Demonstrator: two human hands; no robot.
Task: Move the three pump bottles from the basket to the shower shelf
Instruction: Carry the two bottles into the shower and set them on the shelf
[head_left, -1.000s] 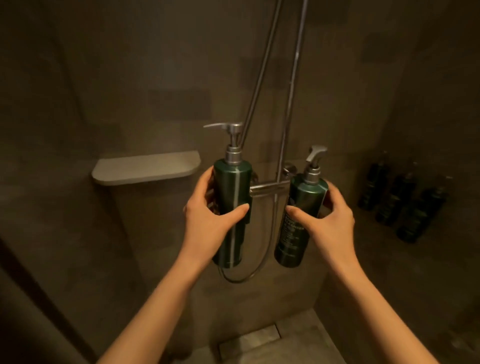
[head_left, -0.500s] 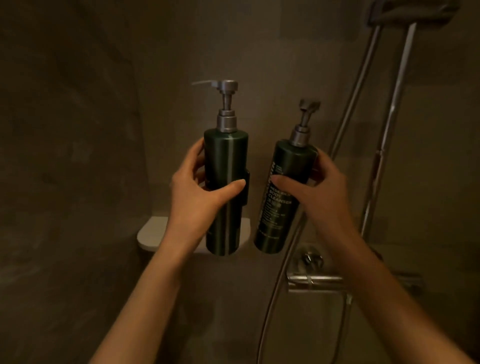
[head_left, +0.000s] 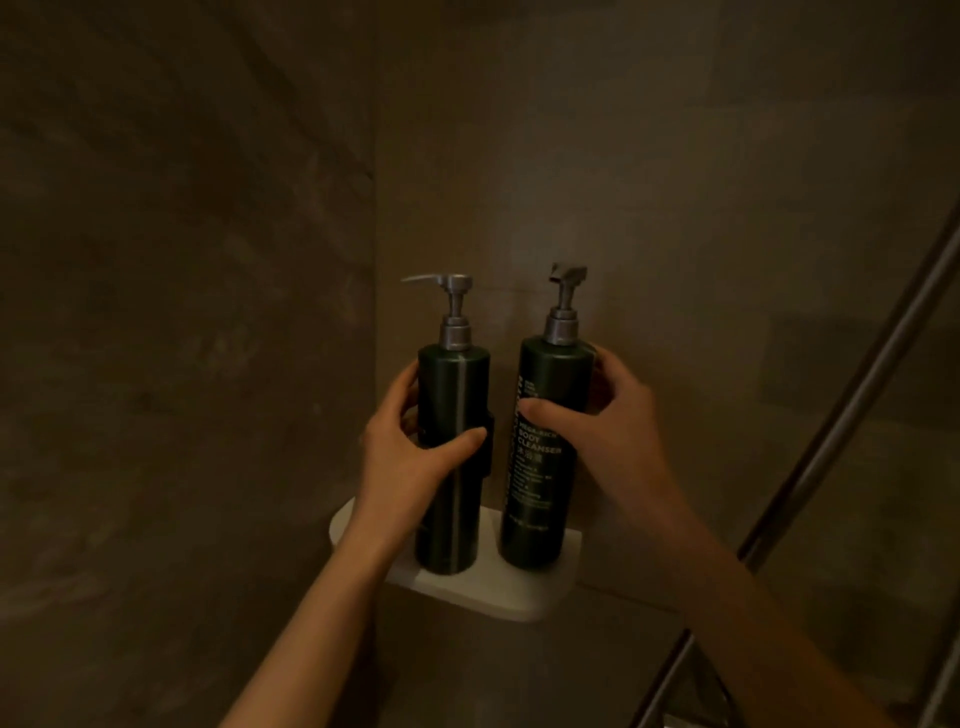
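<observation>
Both bottles have come down and in since half a second ago: then held in the air in front of the shelf, now with their bases at the shelf top. View has swung left too; the shower rail sits further off at the right edge.

Left bottle (head_left: 453, 457): upright, plain side out, spout pointing left, base on or just above the shelf (head_left: 519, 592); cannot tell if its weight is down yet. Left hand (head_left: 410, 452) wraps its middle, thumb across the front, fingers behind.

Right bottle (head_left: 545, 447): label reading BODY CLEANSER faces out, leaning slightly left at the top, base near the shelf's back right. Right hand (head_left: 613, 431) curls round its upper half, thumb on the label.

Bottles stand just beside each other, a narrow gap between. Shelf is small, fixed in the wall corner (head_left: 375, 260). Shower rail (head_left: 852, 415) runs diagonally, well apart.

Third bottle and basket not in view; task judged about two thirds through once these are let go.

Risks:
- Right bottle let go while leaning could rock into its neighbour.
- Left bottle's base sits close to the front edge; a nudge from the withdrawing hand could tip it off.
- Little bare shelf left; third bottle will be a tight fit.
- Dim light makes edge judgement harder.
</observation>
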